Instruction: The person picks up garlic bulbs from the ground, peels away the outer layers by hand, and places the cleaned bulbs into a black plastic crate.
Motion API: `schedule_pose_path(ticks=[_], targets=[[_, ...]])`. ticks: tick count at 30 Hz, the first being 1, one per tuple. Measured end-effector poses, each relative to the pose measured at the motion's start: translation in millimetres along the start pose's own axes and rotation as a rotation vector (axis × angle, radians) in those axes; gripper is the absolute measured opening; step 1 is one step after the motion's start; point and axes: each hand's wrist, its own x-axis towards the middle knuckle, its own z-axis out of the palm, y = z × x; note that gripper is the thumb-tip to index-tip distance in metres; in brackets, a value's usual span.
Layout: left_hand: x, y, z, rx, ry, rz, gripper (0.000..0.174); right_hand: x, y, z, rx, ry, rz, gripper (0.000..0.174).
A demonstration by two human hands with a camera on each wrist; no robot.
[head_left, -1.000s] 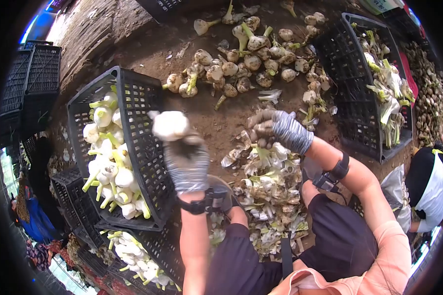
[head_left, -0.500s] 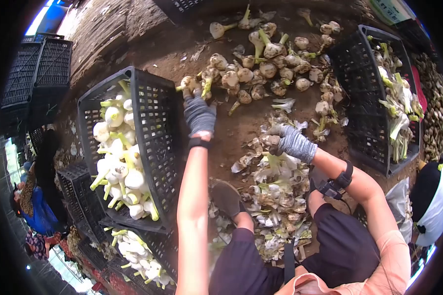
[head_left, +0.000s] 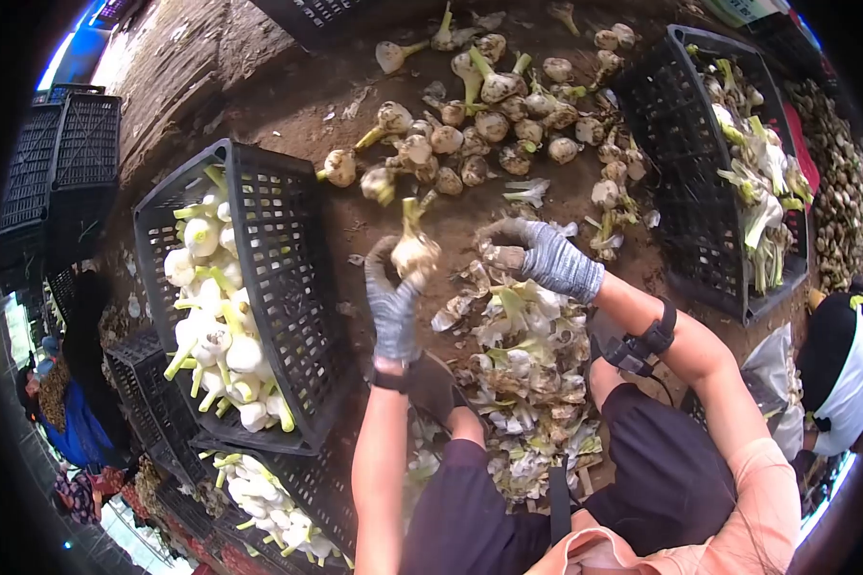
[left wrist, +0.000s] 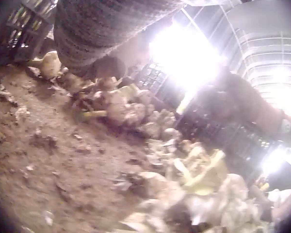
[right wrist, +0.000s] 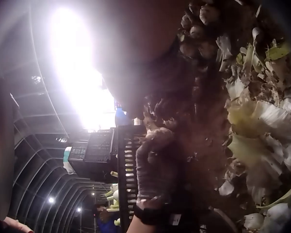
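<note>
My left hand (head_left: 393, 307), in a soiled grey glove, grips a garlic bulb (head_left: 415, 251) with its cut stem pointing up. In the right wrist view that hand (right wrist: 155, 162) stands upright with the garlic bulb (right wrist: 158, 133) at its fingertips. My gloved right hand (head_left: 547, 257) hovers to the right, fingers bent, apart from the bulb. I cannot tell whether it holds something small. In the left wrist view it is a dark shape (left wrist: 233, 99) against glare, a pale strip (left wrist: 184, 102) beside it. Peeled garlic skins (head_left: 532, 355) lie heaped below the right hand.
Unpeeled garlic bulbs (head_left: 489, 125) lie on the soil ahead. At left stands a black crate (head_left: 283, 287) of clean white garlic (head_left: 225, 331), with another batch (head_left: 268, 503) below. A second black crate (head_left: 676, 182) at right holds leafy stems (head_left: 762, 182). My shoe (head_left: 436, 383) is beside the skins.
A second ago my left hand carried a white bulb near the left crate; half a second ago it reached the unpeeled bulbs. Now it has drawn one back towards my right hand, which stayed nearby.
</note>
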Motion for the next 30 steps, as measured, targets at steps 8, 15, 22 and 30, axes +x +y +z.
schedule_pose_path(ticks=[8,15,22,30], targets=[[-44.1,24.9,52.3,0.27,-0.187,0.105,0.066,-16.9,-39.8,4.0,0.118,0.003,0.073,0.041],[-52.5,35.1,57.3,0.371,-0.181,0.08,0.068,-17.3,-26.5,-0.3,0.062,0.009,-0.025,0.033],[-52.9,36.5,62.1,0.02,-0.107,-0.078,0.055,-24.8,-27.6,-7.6,0.283,-0.074,0.098,0.027],[-27.8,43.6,52.6,-0.425,0.275,-0.745,0.029,-39.2,-12.9,6.9,-0.343,0.011,-0.114,0.03]])
